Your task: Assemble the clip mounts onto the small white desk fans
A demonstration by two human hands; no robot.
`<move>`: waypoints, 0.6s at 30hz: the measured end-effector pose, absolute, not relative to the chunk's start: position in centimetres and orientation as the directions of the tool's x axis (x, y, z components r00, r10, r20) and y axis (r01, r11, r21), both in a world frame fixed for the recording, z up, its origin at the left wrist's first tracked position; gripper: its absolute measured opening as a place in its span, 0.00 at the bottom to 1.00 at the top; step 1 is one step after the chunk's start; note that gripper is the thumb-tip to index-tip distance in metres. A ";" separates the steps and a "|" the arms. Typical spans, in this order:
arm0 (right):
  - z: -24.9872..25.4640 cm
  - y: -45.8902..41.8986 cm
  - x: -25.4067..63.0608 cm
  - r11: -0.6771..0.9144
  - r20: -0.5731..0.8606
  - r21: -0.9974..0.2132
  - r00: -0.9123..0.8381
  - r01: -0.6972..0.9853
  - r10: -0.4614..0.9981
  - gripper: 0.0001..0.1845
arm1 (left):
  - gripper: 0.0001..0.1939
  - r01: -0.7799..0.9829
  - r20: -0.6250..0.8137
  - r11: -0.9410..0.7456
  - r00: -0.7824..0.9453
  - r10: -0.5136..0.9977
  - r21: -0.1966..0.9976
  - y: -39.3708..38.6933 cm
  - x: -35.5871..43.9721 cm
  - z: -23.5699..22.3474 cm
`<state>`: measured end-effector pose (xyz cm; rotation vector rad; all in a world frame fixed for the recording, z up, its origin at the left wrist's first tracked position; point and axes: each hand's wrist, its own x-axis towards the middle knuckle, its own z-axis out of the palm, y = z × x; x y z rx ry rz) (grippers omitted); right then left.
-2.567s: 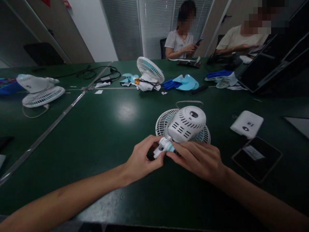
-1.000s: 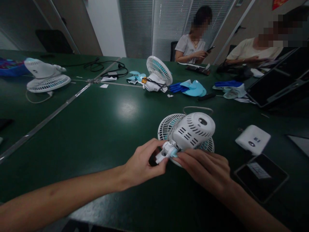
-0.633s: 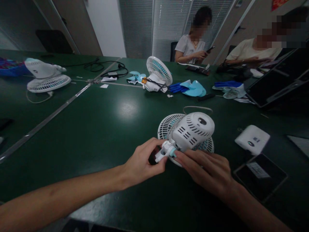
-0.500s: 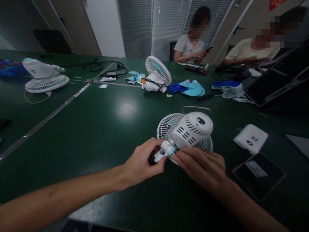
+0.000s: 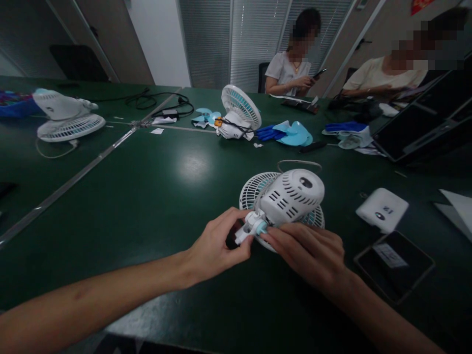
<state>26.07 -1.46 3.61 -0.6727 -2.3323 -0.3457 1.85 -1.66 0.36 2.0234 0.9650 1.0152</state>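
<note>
A small white fan (image 5: 291, 196) lies face down on the green table (image 5: 155, 196), its motor housing up and its grille on the surface. A white and light-blue neck joint (image 5: 252, 227) sticks out toward me. My left hand (image 5: 214, 246) is closed around this joint and a small black part I cannot make out. My right hand (image 5: 309, 250) pinches the blue collar of the joint from the right, fingers pressed together.
A white fan base (image 5: 381, 209) and a dark phone (image 5: 393, 258) lie to the right. Two more fans (image 5: 238, 115) (image 5: 66, 115), blue blades (image 5: 293, 132), gloves and cables lie farther back. Two people sit at the far side; a laptop (image 5: 416, 128) stands at right.
The view shifted slightly since the earliest frame. Both hands stay on the fan's neck joint with only small finger movements; the fan has hardly moved.
</note>
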 end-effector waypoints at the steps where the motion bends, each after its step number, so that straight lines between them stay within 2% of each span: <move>1: 3.6 -1.5 25.7 0.824 0.679 0.058 -0.627 0.564 0.382 0.05 | 0.21 0.317 0.341 -0.487 0.417 0.842 0.814 -1.6 1.8 0.3; 5: 3.4 -1.6 25.2 0.832 0.690 0.041 -0.618 0.553 0.376 0.04 | 0.29 0.329 0.348 -0.508 0.439 0.829 0.796 -1.0 1.6 0.7; 8: 3.1 -1.7 25.5 0.850 0.691 0.016 -0.620 0.527 0.372 0.06 | 0.22 0.358 0.354 -0.603 0.558 0.750 0.713 0.0 1.4 1.7; 11: 2.9 -1.8 25.9 0.865 0.687 0.009 -0.632 0.501 0.359 0.07 | 0.14 0.382 0.324 -0.603 0.582 0.746 0.701 1.6 0.9 2.6; 14: 2.8 -1.9 26.3 0.869 0.687 -0.014 -0.627 0.494 0.367 0.08 | 0.12 0.428 0.357 -0.598 0.519 0.777 0.678 4.1 -0.7 2.4; 18: 2.6 -1.5 26.9 0.866 0.697 -0.046 -0.606 0.497 0.385 0.09 | 0.14 0.621 0.353 -0.457 0.293 0.889 0.637 8.4 -5.5 1.1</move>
